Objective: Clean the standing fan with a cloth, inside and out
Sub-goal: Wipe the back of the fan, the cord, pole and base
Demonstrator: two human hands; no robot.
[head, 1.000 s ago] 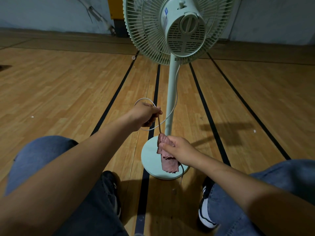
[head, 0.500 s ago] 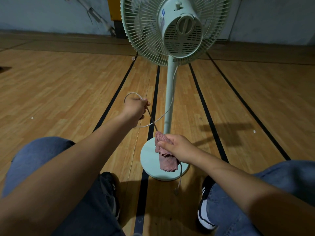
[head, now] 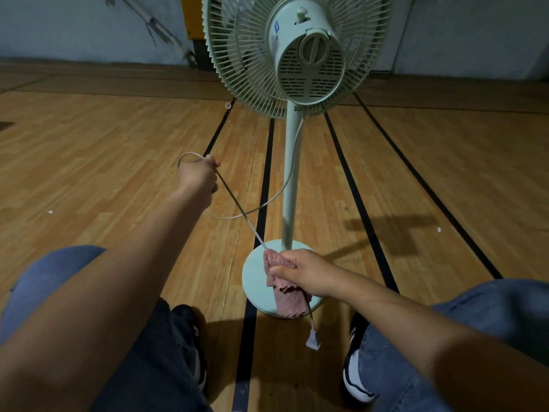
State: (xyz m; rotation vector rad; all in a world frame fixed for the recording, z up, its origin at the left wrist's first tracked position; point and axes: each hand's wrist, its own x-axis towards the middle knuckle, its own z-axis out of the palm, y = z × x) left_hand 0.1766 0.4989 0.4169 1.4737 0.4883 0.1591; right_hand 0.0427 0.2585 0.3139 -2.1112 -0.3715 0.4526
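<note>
Fan (head: 289,173) is standing on the floor ahead. Left hand (head: 197,175) is gripping its cord (head: 237,203) tight; right hand (head: 300,270) is squeezing the cloth (head: 286,295) around it. Keep pulling slowly.

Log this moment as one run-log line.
step: wiping cord | left hand: grips power cord, taut | right hand: pinches pink cloth around cord | plug: dangling | fan: upright

Wooden floor (head: 89,162) with black lines (head: 361,200), grey wall (head: 59,25), yellow panel (head: 191,16), small white scraps (head: 439,229)
</note>
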